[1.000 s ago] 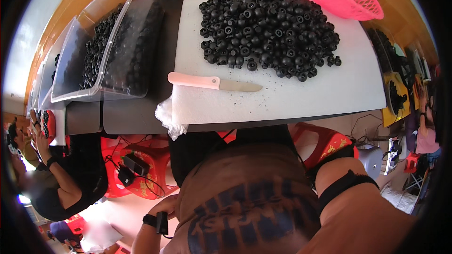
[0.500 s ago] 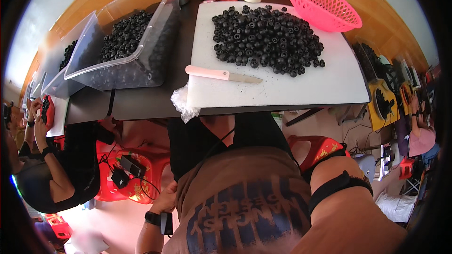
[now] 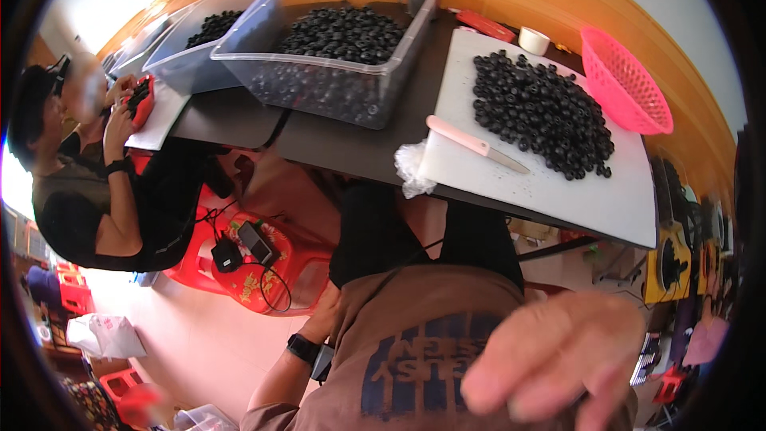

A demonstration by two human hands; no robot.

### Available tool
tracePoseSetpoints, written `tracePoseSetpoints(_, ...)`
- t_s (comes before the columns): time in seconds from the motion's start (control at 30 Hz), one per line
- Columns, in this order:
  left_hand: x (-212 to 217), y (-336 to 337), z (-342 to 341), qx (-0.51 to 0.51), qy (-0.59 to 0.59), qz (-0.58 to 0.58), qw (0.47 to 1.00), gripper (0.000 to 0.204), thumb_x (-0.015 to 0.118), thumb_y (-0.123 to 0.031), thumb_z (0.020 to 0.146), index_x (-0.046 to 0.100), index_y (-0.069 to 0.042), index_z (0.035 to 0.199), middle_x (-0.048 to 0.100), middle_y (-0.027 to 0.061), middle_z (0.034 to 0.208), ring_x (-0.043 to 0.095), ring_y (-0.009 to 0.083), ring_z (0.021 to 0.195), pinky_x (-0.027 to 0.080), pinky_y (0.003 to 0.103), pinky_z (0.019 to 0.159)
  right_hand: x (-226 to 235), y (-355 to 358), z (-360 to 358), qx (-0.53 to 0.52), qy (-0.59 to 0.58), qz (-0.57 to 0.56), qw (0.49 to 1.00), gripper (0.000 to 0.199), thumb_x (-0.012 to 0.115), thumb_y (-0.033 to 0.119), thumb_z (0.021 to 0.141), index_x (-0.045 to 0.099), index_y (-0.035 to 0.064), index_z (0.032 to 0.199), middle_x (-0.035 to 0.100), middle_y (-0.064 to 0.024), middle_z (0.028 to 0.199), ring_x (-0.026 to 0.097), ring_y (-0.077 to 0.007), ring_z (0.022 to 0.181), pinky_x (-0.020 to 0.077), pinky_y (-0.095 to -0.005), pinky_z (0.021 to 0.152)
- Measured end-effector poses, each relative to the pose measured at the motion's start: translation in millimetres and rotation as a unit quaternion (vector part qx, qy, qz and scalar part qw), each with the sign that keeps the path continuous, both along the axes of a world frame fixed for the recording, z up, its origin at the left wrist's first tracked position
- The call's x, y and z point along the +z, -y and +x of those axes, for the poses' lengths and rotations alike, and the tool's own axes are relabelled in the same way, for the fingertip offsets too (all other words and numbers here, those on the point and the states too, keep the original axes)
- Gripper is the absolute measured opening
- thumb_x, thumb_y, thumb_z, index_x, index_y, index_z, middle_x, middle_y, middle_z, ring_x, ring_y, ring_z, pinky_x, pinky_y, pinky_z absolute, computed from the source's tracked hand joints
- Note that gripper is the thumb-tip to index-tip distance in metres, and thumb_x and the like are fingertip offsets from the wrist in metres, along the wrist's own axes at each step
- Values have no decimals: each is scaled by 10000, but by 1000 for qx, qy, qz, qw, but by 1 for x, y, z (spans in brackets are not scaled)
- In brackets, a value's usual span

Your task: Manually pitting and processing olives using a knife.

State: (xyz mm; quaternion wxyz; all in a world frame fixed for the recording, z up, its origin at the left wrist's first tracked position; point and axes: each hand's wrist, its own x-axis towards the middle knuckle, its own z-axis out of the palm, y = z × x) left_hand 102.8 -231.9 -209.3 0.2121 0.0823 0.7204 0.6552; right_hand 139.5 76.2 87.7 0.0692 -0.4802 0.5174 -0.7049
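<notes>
Close to the camera, in front of my brown shirt, my right hand (image 3: pixel 558 355) is raised and slightly blurred. Its fingers hang loosely apart and hold nothing. Down at my left hip rests my left hand (image 3: pixel 323 313), a watch on its wrist; its fingers are hidden against the shirt and dark trousers. Neither hand touches the table. On the white cutting board (image 3: pixel 455 72) lies a heap of small round black pieces (image 3: pixel 542 112), some showing ringed ends. A small knife (image 3: pixel 477 144) with a pale pink handle lies at the board's left side, blade toward the heap.
Clear plastic bins (image 3: pixel 319 88) of similar black pieces stand left of the board. A pink basket (image 3: pixel 626 84) leans at its far right, near a white cup (image 3: pixel 534 41). Crumpled plastic (image 3: pixel 414 169) hangs at the table edge. A co-worker (image 3: pixel 88 183) sits left; a red stool (image 3: pixel 279 279) holds devices.
The view has swung left, so the table sits further right and the co-worker shows more. My right hand has come up into view before my shirt. My left hand stays at my hip.
</notes>
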Motion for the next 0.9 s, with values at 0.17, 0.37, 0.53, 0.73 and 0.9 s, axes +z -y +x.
tracePoseSetpoints(0.17,-8,3,-15,-153,-323,-221,907,371,547,-207,817,549,-59,1158,545,172,1164,532,259,1071,412,313,903,-19,-14,9,-142,275,53,949,347,568,133,857,505,-25,1159,510,-153,1188,536,-199,1026,429,-298,850)
tracePoseSetpoints(0.37,-18,-25,-24,-230,-284,-327,871,356,549,-206,810,566,-65,1137,556,178,1142,540,266,1060,417,323,898,-61,-29,-9,-134,382,155,901,303,583,156,855,550,-3,1110,558,-86,1080,542,-129,965,431,-240,805)
tracePoseSetpoints(0.53,-19,-38,-47,-292,-252,-397,833,345,550,-206,804,579,-70,1119,565,183,1123,547,273,1050,421,331,894,-138,-47,-26,-168,354,400,828,304,567,200,864,559,9,1100,598,-43,993,530,-85,926,421,-219,803)
tracePoseSetpoints(0.73,-29,-40,-59,-355,-196,-487,774,331,551,-206,796,596,-76,1097,576,189,1100,555,280,1039,426,340,889,-199,-67,-37,-142,406,397,811,317,562,237,870,563,0,1080,606,-72,1008,543,-117,925,428,-230,801)
tracePoseSetpoints(0.9,-38,-31,-62,-415,-126,-559,707,321,552,-206,790,610,-81,1080,585,194,1081,562,286,1029,430,348,885,-225,-76,-43,-137,462,352,802,289,557,218,878,562,0,1067,600,-46,987,533,-93,918,424,-217,796)
